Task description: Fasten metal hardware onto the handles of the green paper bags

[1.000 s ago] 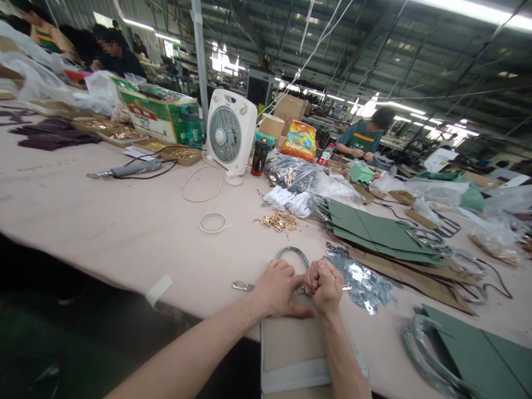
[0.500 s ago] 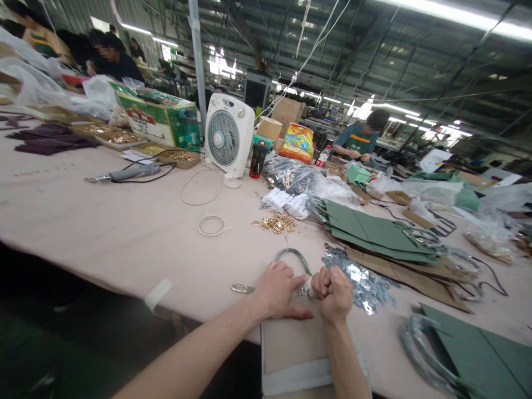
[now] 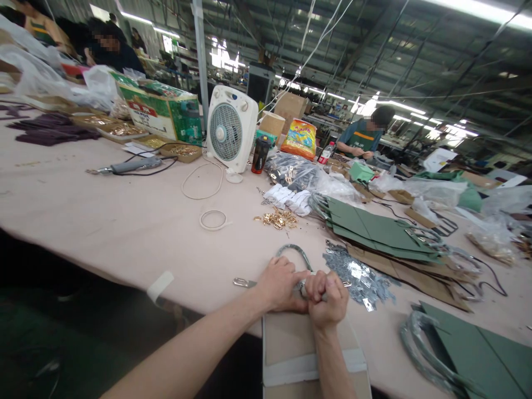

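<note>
My left hand (image 3: 285, 285) lies over a dark strap, fingers bent on its far side and thumb on the near side, the index finger reaching toward my right hand. A slotted metal end (image 3: 241, 282) of the strap sticks out to the left. Beyond the fingers curves a plastic-wrapped bag handle (image 3: 297, 249). My right hand (image 3: 327, 296) is a fist against the left fingertips, around something pale and mostly hidden. Another metal end (image 3: 346, 284) shows at its right. Under both hands is a beige board (image 3: 286, 341) with pale tape across it.
Silver metal plates (image 3: 359, 277) lie in a heap to the right, near stacked green bag panels (image 3: 378, 227). Gold fittings (image 3: 277, 218) and a tape ring (image 3: 214, 220) lie ahead. A fan (image 3: 230, 130) stands farther back. Across the table sits a co-worker (image 3: 361, 136).
My right fist has shifted slightly left and down, closer to my left hand. The left thumb has drawn in. The metal end right of the fist now shows.
</note>
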Tool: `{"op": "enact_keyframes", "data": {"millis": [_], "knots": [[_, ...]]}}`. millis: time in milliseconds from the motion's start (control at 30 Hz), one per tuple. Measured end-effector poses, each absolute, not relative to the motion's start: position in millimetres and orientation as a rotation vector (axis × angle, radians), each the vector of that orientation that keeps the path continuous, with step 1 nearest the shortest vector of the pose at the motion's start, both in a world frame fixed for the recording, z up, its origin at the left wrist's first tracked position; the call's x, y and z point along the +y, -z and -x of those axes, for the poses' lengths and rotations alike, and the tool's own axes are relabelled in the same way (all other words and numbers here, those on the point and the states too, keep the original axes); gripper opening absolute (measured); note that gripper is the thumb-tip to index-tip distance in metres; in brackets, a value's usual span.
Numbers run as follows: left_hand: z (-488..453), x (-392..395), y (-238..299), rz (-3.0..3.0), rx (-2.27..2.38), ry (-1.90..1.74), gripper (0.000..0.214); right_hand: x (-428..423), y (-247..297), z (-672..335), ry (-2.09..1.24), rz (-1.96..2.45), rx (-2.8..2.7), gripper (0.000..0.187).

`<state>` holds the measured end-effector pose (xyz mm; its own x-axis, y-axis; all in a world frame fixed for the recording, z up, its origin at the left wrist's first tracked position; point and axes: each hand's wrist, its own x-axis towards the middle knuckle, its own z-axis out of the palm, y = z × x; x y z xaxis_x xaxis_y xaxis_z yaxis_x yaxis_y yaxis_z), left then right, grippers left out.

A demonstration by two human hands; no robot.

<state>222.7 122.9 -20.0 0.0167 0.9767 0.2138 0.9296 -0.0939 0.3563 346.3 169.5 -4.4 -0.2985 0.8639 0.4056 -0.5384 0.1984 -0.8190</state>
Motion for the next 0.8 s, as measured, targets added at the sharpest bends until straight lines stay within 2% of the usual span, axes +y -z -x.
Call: {"op": "enact_keyframes", "data": {"millis": [300,533,633,800], "knots": [[-222.9,123.1,19.6,-2.132,2.022,-0.657,0.058,168.0,7.3,-338.0,-1.283,0.372,-1.379,0.038],[-221.3,124.2,20.9,-2.125,2.009,-0.659,0.043,176.1,15.3,-327.7,-1.212,0.567,-1.611,0.043],[-220.8,123.2,18.7,-2.108,1.991,-0.667,0.049,180.8,6.7,-328.2,-1.320,0.619,-1.531,0.043],[-219.9,121.8,16.1,-2.084,1.992,-0.700,0.075,193.0,-15.2,-332.1,-1.457,0.501,-1.238,0.038]]}}
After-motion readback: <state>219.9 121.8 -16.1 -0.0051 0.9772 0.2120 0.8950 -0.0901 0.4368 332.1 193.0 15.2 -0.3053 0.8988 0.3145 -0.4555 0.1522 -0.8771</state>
